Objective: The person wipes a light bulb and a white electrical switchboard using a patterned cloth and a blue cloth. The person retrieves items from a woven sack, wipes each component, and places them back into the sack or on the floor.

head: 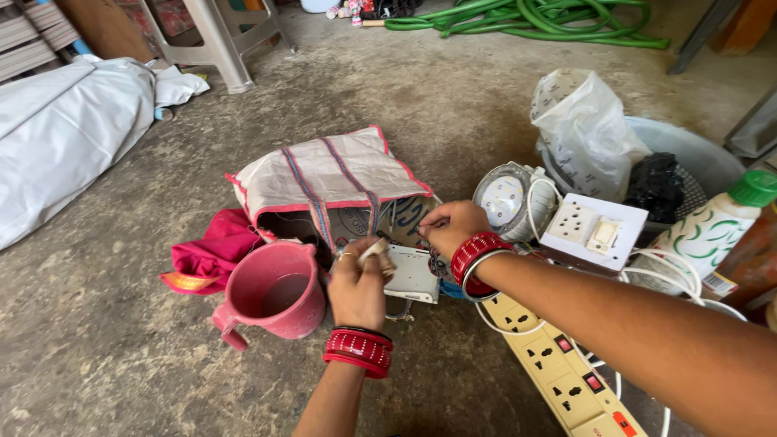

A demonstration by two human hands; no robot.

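My left hand point(356, 287), with red bangles at the wrist, is closed around a small pale object point(374, 252) just right of a pink plastic mug point(271, 293). My right hand point(452, 228), also wearing red bangles, pinches something small with thumb and fingers; what it pinches is too small to tell. Both hands hover over a white metal box-like part point(414, 277) lying on the concrete floor. Behind them lies a white woven bag point(324, 178) with pink trim, its mouth facing me.
A round white LED lamp point(503, 198), a white socket-and-switch box point(595, 231) and a cream extension board point(558, 372) lie to the right. A white bottle with a green cap point(716, 231), a grey tub point(688, 150) with plastic bags, pink cloth point(206, 255), a white sack point(65, 129).
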